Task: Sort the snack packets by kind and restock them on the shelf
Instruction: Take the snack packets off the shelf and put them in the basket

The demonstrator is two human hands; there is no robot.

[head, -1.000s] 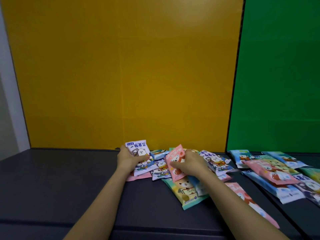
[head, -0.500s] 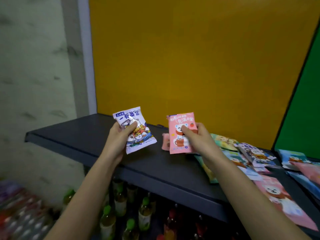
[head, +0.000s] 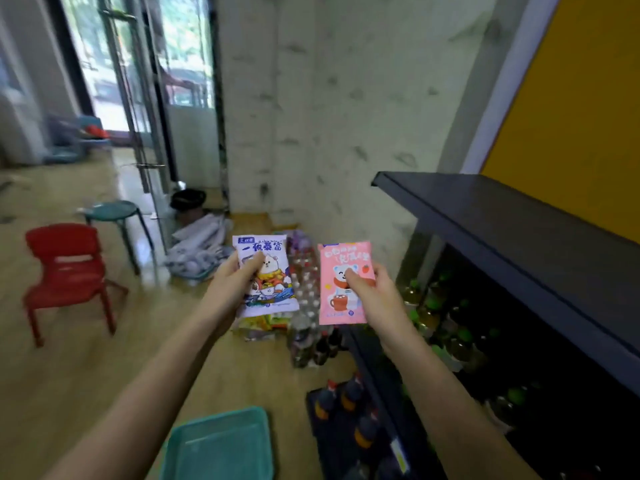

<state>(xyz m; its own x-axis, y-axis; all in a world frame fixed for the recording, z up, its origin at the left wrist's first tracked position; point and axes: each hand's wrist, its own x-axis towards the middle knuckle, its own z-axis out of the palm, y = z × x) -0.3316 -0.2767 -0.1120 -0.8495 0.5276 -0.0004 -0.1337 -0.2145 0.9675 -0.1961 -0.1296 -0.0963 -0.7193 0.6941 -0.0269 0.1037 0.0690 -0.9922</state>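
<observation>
My left hand (head: 231,289) holds a white-and-purple snack packet (head: 268,271) with a cartoon bear upright in mid air, thumb across its front. Beside it my right hand (head: 372,296) pinches a pink snack packet (head: 337,268) with a bear and a mug, also upright. Both packets hang over the floor, left of the dark shelf (head: 519,233), whose top board runs along the right. The pile of other packets on the shelf is out of view.
A teal tray (head: 218,445) lies on the wooden floor near me. Packs of bottles (head: 304,282) and bags sit on the floor beyond the packets. Bottles (head: 446,327) fill the lower shelf. A red chair (head: 65,271) and a teal stool (head: 114,213) stand left.
My view has swung left, away from the shelf top toward the floor and doorway. Both hands have carried their packets off the shelf and hold them over the floor.
</observation>
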